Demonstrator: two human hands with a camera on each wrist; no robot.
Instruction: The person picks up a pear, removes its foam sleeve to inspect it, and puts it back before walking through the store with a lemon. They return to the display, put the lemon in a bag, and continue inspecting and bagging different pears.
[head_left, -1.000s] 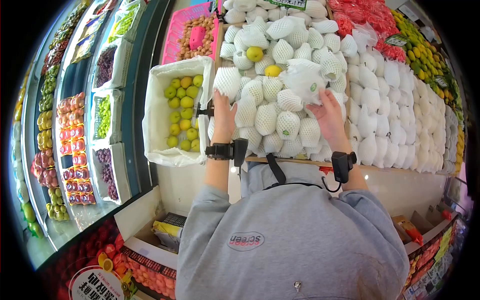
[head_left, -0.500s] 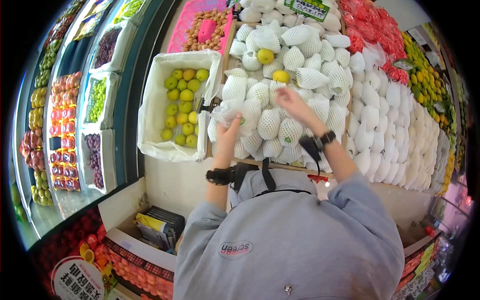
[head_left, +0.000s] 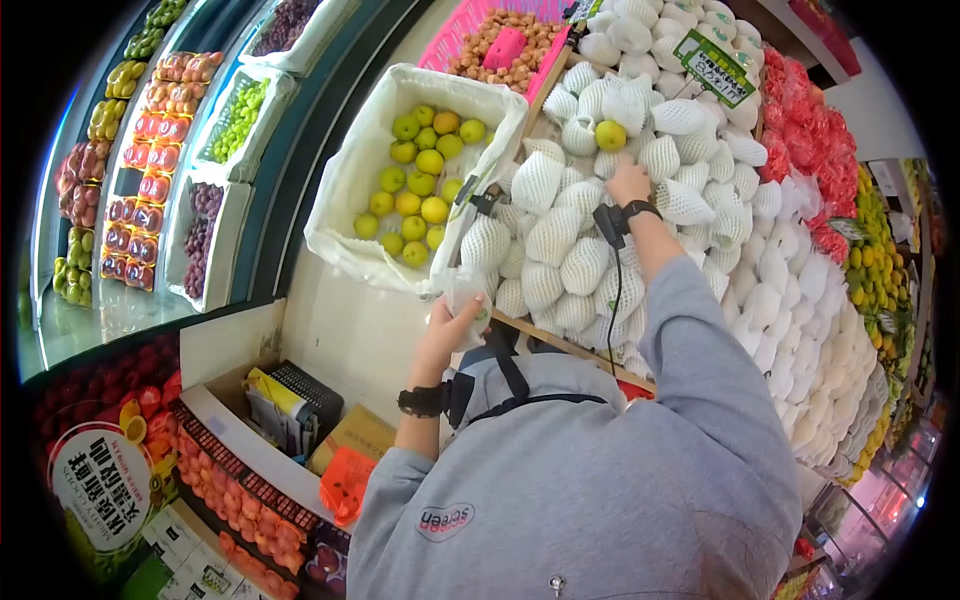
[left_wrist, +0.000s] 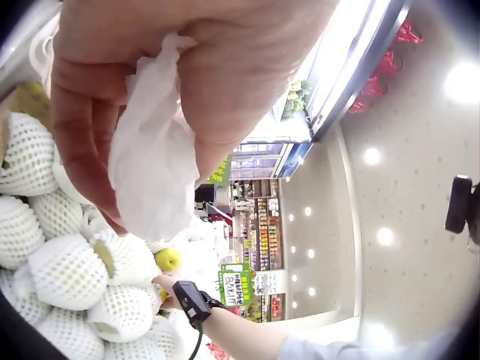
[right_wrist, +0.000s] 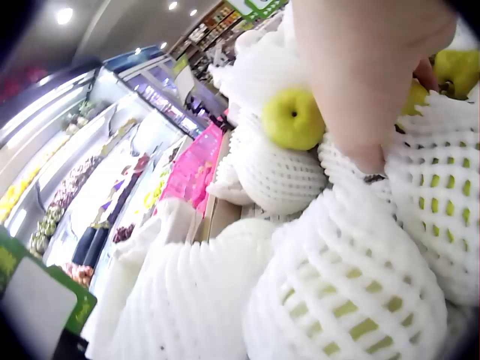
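Observation:
A crumpled translucent plastic bag (head_left: 468, 296) is pinched in my left hand (head_left: 440, 335), low in front of the fruit display; the left wrist view shows the bag (left_wrist: 154, 157) between thumb and fingers. My right hand (head_left: 630, 183) reaches into the pile of fruits in white foam nets (head_left: 545, 235). In the right wrist view its fingers curl round a yellow-green fruit (right_wrist: 415, 97), mostly hidden by the hand (right_wrist: 367, 67). Another bare yellow-green fruit (head_left: 610, 136) lies just beyond the hand, on netted ones (right_wrist: 277, 176).
Left of the pile stands a white-lined crate (head_left: 335, 215) with loose yellow-green fruits. Behind it is a pink basket (head_left: 455, 45) of small brown items. A green price sign (head_left: 715, 68) stands at the back; red-wrapped produce (head_left: 805, 140) lies to the right.
My left hand has taken over the bag from my right and drawn it down toward my body. My right hand has moved onto the bare fruit in the pile. The head view has turned.

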